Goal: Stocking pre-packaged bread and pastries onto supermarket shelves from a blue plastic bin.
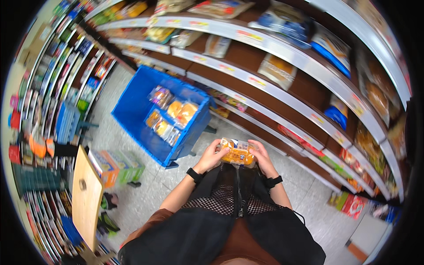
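Between my two hands, in front of my black mesh vest, is a clear-wrapped pack of orange-brown baked goods (237,153). My left hand (212,154) grips its left end, thumb on the wrapper's top face. Its other end is in my right hand (260,155), with that thumb also on the wrapper. The pack bears writing on its labels. Ahead and to the left stands a deep blue plastic crate (139,109). Inside it lie wrapped buns (182,113), a purple-marked bread pack (161,96) and several smaller bakery packs (163,128).
Shelves (212,68) with bread bags (277,70) and price labels run along the right. On the left are a wooden board (86,198), printed cartons (116,168), a light blue crate (66,122) and a person's orange sleeve (38,146). Boxes (351,205) sit at lower right.
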The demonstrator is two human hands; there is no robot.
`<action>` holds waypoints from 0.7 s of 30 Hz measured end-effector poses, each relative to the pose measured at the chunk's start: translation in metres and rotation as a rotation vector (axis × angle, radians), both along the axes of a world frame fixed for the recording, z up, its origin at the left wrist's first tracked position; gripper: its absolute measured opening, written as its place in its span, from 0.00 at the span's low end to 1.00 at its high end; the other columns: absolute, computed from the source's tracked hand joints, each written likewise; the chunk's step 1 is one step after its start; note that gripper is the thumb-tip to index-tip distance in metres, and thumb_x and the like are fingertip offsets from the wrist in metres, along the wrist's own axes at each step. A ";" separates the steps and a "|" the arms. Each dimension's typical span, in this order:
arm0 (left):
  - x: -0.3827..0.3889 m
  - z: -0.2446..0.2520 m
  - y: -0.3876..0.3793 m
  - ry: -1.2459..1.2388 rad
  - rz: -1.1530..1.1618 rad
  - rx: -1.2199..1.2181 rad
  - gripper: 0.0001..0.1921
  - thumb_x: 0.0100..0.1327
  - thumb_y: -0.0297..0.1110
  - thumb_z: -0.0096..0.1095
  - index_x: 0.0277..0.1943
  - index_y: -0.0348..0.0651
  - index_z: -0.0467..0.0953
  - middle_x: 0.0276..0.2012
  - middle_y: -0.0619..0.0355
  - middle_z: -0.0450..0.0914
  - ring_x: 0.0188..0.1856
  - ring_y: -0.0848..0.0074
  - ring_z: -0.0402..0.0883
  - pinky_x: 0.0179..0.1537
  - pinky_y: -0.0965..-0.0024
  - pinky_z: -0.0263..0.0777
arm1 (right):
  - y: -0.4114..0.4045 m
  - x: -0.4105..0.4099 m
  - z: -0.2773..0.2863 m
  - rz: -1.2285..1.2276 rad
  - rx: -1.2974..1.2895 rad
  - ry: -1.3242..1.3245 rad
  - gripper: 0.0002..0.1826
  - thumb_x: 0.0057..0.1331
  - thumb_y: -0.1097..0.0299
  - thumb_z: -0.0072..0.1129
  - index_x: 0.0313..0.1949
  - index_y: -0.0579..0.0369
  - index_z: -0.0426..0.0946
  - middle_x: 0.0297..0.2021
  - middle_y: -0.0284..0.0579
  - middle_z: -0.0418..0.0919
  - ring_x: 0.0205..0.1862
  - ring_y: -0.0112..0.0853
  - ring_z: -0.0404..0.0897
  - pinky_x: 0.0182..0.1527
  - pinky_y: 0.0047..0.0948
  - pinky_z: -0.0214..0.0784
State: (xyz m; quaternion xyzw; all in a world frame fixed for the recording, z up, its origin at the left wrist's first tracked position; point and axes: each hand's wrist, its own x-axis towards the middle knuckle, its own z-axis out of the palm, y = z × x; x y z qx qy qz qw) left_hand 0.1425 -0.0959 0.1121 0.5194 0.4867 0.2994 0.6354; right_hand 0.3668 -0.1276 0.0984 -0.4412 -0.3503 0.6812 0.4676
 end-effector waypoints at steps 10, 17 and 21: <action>-0.054 -0.026 0.004 -0.099 0.424 -0.161 0.16 0.68 0.39 0.49 0.48 0.33 0.69 0.39 0.59 0.76 0.41 0.84 0.74 0.43 0.79 0.68 | 0.066 -0.059 -0.017 0.314 -0.056 0.025 0.38 0.60 0.78 0.55 0.66 0.54 0.45 0.48 0.42 0.71 0.51 0.27 0.71 0.53 0.25 0.64; -0.070 -0.018 0.034 0.018 0.594 -0.098 0.18 0.69 0.44 0.45 0.47 0.36 0.71 0.37 0.62 0.75 0.38 0.85 0.71 0.40 0.79 0.67 | 0.154 -0.084 -0.008 0.638 -0.070 -0.194 0.36 0.60 0.74 0.57 0.65 0.55 0.48 0.46 0.47 0.71 0.42 0.25 0.75 0.43 0.23 0.70; -0.091 -0.012 0.048 -0.048 0.717 -0.293 0.20 0.68 0.41 0.46 0.55 0.35 0.65 0.45 0.59 0.75 0.44 0.81 0.74 0.44 0.77 0.69 | 0.201 -0.118 -0.016 0.742 0.152 -0.280 0.36 0.57 0.68 0.62 0.63 0.53 0.55 0.35 0.38 0.72 0.28 0.17 0.69 0.29 0.18 0.64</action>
